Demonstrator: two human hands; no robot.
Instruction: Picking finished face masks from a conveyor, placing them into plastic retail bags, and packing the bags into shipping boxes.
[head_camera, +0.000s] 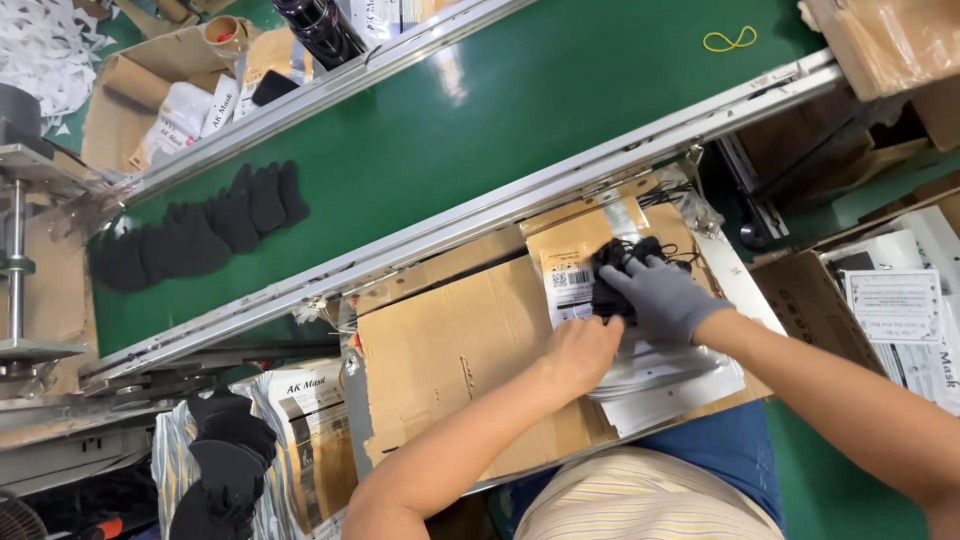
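Clearly soft, light: bundle of black masks (612, 275) lying on cardboard work surface (450, 340), above silvery pouches (670, 375). Gloved right hand (662, 298) clamping bundle from above; bare left hand (583, 350) pinching its lower edge (ear loops snag-prone). Gripping stack mid-body seeming safest.

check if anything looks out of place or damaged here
A yellow rubber band lies loose on the green conveyor belt. The cardboard sheet under the hands has a torn, ragged left edge.
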